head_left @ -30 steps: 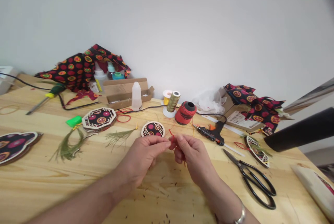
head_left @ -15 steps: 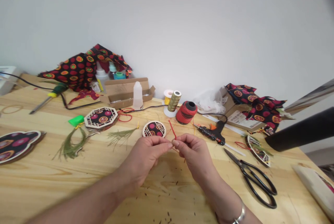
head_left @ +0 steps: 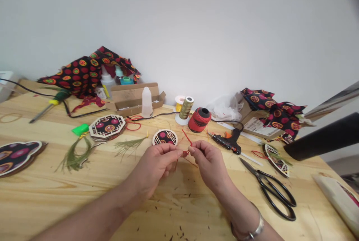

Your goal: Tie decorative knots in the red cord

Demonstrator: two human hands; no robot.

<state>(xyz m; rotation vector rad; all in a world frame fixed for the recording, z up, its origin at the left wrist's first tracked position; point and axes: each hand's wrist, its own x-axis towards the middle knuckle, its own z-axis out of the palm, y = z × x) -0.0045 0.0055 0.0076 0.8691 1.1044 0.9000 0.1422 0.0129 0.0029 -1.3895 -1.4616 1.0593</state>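
Observation:
Between my two hands, above the middle of the table, is a thin red cord (head_left: 186,137). My left hand (head_left: 161,160) pinches it between thumb and forefinger. From the other side, my right hand (head_left: 207,162) pinches the same cord, with one end sticking up past the fingertips and loose strands hanging below. Whether the cord is knotted there is too small to tell. Just behind my left fingers lies a round wooden lattice ornament (head_left: 165,137) with patterned cloth in it, its lower edge partly hidden. A red spool of cord (head_left: 199,119) stands beyond my right hand.
On the right lie black-handled scissors (head_left: 270,188), a glue gun (head_left: 228,141) and a fan-shaped ornament (head_left: 276,159). An octagonal ornament (head_left: 108,127), green tassel (head_left: 75,153) and screwdriver (head_left: 49,106) are on the left. A plastic bottle (head_left: 146,102) and gold thread spool (head_left: 186,108) stand behind.
My hands have drawn slightly apart, so more red cord shows between the fingertips and below them. The view has shifted a little; the things on the table stay in place.

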